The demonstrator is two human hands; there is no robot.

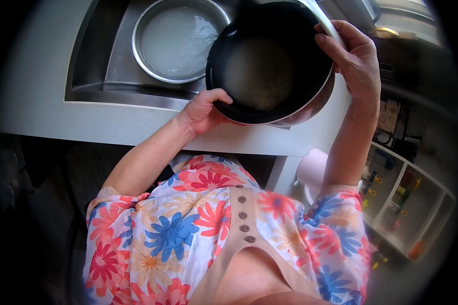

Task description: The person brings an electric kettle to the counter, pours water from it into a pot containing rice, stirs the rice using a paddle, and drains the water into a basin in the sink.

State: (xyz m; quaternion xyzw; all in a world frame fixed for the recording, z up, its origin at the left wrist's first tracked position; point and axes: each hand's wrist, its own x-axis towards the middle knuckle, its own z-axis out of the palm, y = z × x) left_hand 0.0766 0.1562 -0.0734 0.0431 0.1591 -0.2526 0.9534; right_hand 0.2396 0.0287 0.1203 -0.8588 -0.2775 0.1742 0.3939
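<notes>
A dark-lined cooking pot (pixel 295 40), tilted toward the sink, is held between my two hands. Pale grains that look like rice (pixel 264 96) lie at its bottom in the cloudy interior. My left hand (pixel 207 109) grips the lower left of the rim, thumb over the edge and fingers underneath, partly hidden. On the upper right side, my right hand (pixel 353 56) is closed around the pot's light curved handle (pixel 320 18). Just left of the pot, a round metal bowl (pixel 137 48) in the sink holds cloudy whitish water (pixel 175 43).
The stainless steel sink (pixel 114 76) is set into a white countertop (pixel 132 124). Below the counter at right stands a pinkish-white container (pixel 310 170). Further right, a white divided tray or drawer (pixel 404 168) holds small colourful items. Dark shapes at the far right are blurred.
</notes>
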